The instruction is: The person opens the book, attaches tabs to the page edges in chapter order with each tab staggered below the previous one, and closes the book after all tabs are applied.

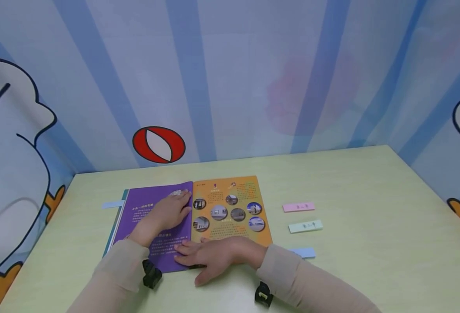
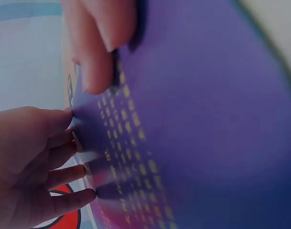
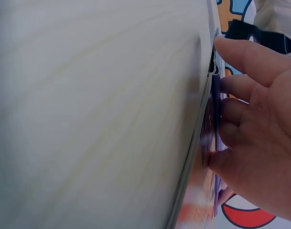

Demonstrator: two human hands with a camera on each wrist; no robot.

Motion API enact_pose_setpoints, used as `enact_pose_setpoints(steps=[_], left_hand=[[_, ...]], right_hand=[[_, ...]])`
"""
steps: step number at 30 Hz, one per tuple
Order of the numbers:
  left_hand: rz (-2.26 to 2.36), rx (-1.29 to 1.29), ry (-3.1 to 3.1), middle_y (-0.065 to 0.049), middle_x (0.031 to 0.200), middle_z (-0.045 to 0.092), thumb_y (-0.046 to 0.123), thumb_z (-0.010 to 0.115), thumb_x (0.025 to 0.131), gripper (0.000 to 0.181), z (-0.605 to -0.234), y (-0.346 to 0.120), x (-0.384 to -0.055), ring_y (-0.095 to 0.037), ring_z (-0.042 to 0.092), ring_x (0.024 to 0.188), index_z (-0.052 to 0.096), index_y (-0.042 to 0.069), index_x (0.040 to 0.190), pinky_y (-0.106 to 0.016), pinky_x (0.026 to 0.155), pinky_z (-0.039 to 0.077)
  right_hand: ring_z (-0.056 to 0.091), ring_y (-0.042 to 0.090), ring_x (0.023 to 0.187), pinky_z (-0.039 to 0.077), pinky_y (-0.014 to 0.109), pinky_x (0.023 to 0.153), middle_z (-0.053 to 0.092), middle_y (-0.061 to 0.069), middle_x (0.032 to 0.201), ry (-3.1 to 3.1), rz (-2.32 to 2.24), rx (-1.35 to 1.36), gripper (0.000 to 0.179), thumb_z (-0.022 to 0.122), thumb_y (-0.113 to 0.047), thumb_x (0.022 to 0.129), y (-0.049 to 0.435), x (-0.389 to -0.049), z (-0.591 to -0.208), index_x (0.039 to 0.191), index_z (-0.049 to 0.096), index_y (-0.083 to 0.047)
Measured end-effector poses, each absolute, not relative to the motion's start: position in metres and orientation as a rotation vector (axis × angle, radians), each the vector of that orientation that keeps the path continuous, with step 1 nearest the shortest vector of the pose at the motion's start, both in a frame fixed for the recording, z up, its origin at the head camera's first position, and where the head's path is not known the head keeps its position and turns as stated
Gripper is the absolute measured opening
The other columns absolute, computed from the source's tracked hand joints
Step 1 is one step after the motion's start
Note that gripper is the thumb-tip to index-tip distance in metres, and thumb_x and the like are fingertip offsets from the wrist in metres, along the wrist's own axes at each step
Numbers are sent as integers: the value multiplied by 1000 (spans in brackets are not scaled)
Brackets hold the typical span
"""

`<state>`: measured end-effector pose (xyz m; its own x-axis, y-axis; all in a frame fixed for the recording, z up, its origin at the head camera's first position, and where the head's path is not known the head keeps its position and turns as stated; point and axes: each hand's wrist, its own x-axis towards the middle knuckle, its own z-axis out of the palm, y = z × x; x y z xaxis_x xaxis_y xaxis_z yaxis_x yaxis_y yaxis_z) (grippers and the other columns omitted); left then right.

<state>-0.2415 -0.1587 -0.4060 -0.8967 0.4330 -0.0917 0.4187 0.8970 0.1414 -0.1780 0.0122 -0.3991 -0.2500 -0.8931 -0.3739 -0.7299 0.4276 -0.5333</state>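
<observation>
An open book lies on the table, with a purple page (image 1: 137, 200) on the left and an orange page (image 1: 210, 191) with round photos on the right. My left hand (image 1: 169, 213) rests on the purple page, its fingers extended beside the fold. Across the book's lower edge, near the fold, lies my right hand (image 1: 220, 256) with its fingers spread over the purple page. In the left wrist view the left fingertips meet the purple page (image 2: 207, 95). The right hand (image 3: 260, 119) is seen in the right wrist view along the book's edge (image 3: 190, 148).
A pale blue tab (image 1: 113, 204) sticks out from the book's left edge. To the right of the book lie a pink strip (image 1: 299, 207), a pale green strip (image 1: 306, 227) and a blue strip (image 1: 306, 252), partly hidden by my right sleeve. A patterned curtain (image 1: 245, 87) stands behind the table.
</observation>
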Motion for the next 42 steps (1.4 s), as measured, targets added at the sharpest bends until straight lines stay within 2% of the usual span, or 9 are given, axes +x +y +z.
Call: enact_pose_setpoints(steps=[5, 11, 17, 24, 32, 42], left_hand=[[112, 535, 2941, -22, 144, 34, 22, 44, 98, 52, -405, -148, -256, -42, 30, 131, 34, -5, 141, -52, 106, 26], [99, 455, 2943, -20, 144, 35, 24, 46, 98, 53, -404, -142, -269, -44, 32, 129, 33, -2, 142, -55, 100, 33], [484, 538, 2969, -20, 137, 46, 29, 55, 93, 56, -413, -160, -275, -46, 39, 121, 40, 1, 140, -59, 95, 35], [759, 508, 2975, -21, 138, 42, 34, 63, 87, 60, -419, -170, -275, -44, 38, 117, 45, 4, 136, -62, 92, 35], [792, 481, 2974, -23, 136, 43, 28, 67, 85, 60, -414, -169, -272, -43, 38, 121, 46, 1, 135, -60, 96, 34], [919, 379, 2966, -22, 135, 45, 19, 69, 83, 58, -408, -175, -264, -38, 42, 121, 47, 2, 134, -57, 99, 34]], right_hand=[[-5, 10, 140, 5, 35, 113, 7, 1, 156, 2057, -323, -1377, 66, 54, -29, 94, 13, -177, -400, 149, 21, -12], [-5, 12, 141, 6, 36, 113, 5, 4, 156, 2076, -296, -1422, 68, 54, -30, 94, 12, -176, -399, 149, 19, -11], [-6, 11, 140, 3, 35, 113, 4, 2, 156, 2054, -335, -1387, 68, 54, -30, 94, 14, -179, -398, 149, 18, -12], [-7, 10, 140, 2, 31, 113, 2, 2, 156, 2011, -365, -1391, 67, 52, -28, 95, 16, -180, -398, 150, 17, -13], [5, 9, 140, 10, 22, 110, 10, 0, 155, 2035, -518, -1395, 58, 50, -24, 96, 20, -181, -396, 148, 26, -15], [27, 13, 136, 23, 25, 108, 33, 3, 148, 2133, -735, -1376, 43, 52, -18, 96, 23, -187, -398, 138, 47, -14]])
